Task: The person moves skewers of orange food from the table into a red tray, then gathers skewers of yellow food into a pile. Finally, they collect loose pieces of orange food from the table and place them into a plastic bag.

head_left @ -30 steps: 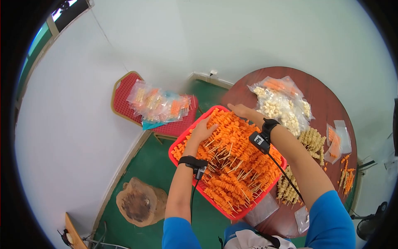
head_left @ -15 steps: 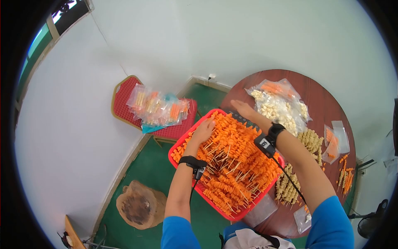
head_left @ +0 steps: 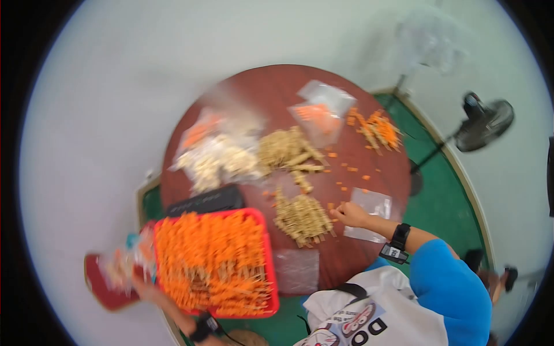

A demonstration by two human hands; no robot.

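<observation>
A red plastic basket (head_left: 273,288) full of orange skewers (head_left: 202,242), apparently carrot, stands at the table's left edge. My left hand (head_left: 145,286) is at the basket's left side, its fingers smeared by motion. Over the table, my right hand (head_left: 350,214) has its fingers curled in; I cannot tell what, if anything, is in them. Just left of it lies a pile of pale skewers (head_left: 303,220), with another heap of pale skewers (head_left: 285,151) behind. Close to its wrist is a clear plastic bag (head_left: 374,203). Small orange pieces (head_left: 344,188) are scattered nearby.
On the round brown table (head_left: 277,86) lie bags of pale pieces (head_left: 222,158), a bag of orange pieces (head_left: 320,118) and loose skewers (head_left: 381,131). A dark device (head_left: 205,200) sits behind the basket. Bags rest on a red chair (head_left: 104,288); a fan (head_left: 485,124) stands right.
The view has swung right, toward the table. My right hand has left the basket's far side and come over the table, its fingers now curled. My left hand stays by the basket.
</observation>
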